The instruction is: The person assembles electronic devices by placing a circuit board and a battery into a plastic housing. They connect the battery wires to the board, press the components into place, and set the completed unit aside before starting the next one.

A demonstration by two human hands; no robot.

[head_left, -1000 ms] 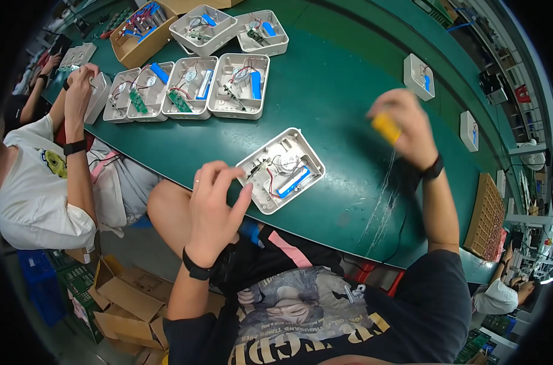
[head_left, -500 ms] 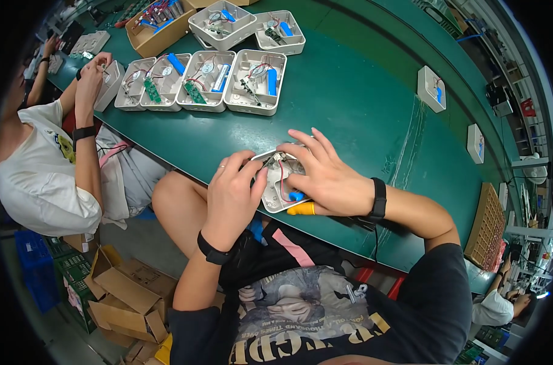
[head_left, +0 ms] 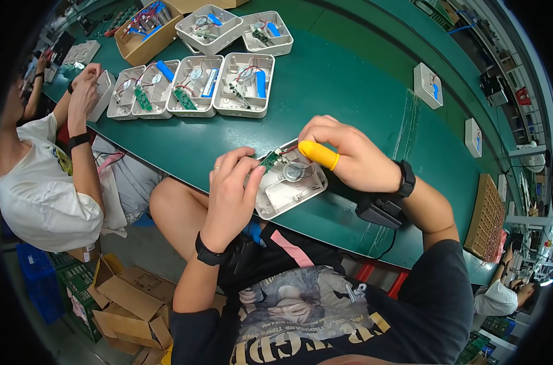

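A white plastic housing (head_left: 279,202) lies tilted at the table's near edge in front of me. Inside it sits a round silver speaker-like disc (head_left: 293,172). At its far left rim is a small green circuit board (head_left: 269,160). My left hand (head_left: 231,188) grips the housing's left wall, its fingertips against the board. Above the far right corner, my right hand (head_left: 349,152) is closed, with a yellow finger cot (head_left: 319,154) on its thumb. A red wire (head_left: 289,149) runs from the board to its fingertips; whatever else they hold is hidden.
Similar open housings (head_left: 245,85) with blue cells stand in a row at far left, beside a cardboard box (head_left: 136,47) of cells. A black device (head_left: 379,210) lies by my right wrist. Another person (head_left: 45,176) works at left. A brown divided tray (head_left: 486,213) is at right.
My right hand has lifted out of the housing and moved up and right, closing its fingers. The blue cell no longer shows inside; the disc is uncovered. My left hand stays at the left wall.
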